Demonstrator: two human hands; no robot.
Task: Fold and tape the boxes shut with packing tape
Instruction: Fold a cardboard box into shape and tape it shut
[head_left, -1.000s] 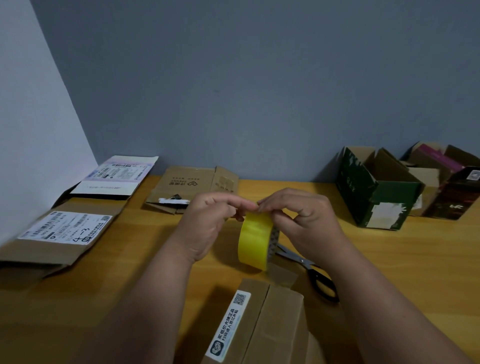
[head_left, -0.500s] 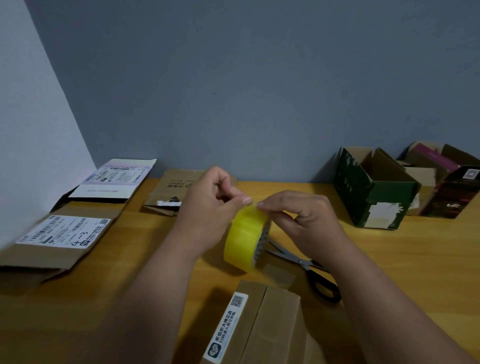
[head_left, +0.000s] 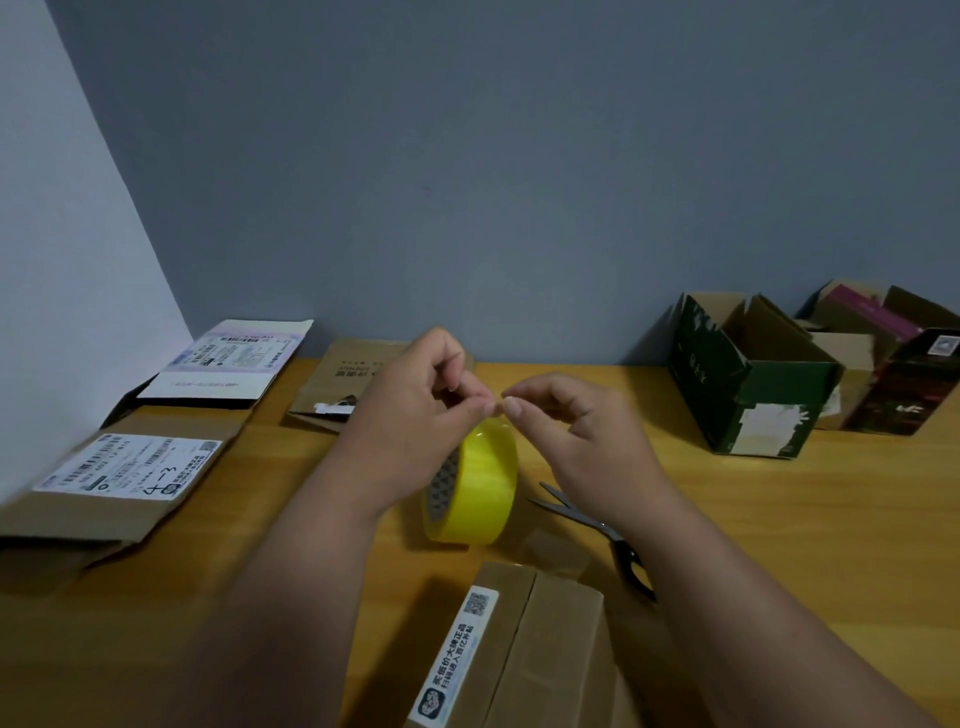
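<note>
The yellow tape roll (head_left: 475, 480) stands on edge on the tabletop (head_left: 779, 519), just beyond the folded brown box (head_left: 524, 649). Above the roll, left hand (head_left: 415, 410) and right hand (head_left: 571, 431) pinch together, seemingly on the tape's free end. Next: draw a strip over the box seam.

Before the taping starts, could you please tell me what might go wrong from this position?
The left hand and right hand pinch at something small above the yellow packing tape roll, which seems to stand on edge on the wooden table; it might roll away. The free tape end might stick back or fold on itself. The metal scissors lie under the right wrist, so a lowered arm could catch the blades.
</note>
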